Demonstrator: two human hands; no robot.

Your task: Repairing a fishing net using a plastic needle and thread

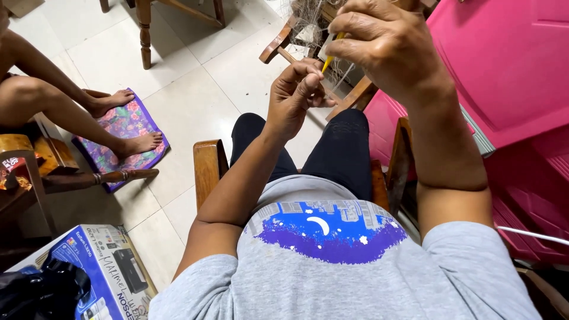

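My right hand is raised at the top of the view, its fingers pinched on a thin yellow tool with a pale flat piece beside it. Just below and left, my left hand has its fingers curled tight, pinching fine pale threads near the yellow tip. A tangle of fine netting hangs behind both hands over a wooden frame. I sit on a wooden chair, in black trousers and a grey shirt.
Another person's bare legs and feet rest on a purple flowered mat at the left. A printer box lies at the lower left. Pink plastic furniture stands close on the right. Wooden chair legs stand on the tiled floor.
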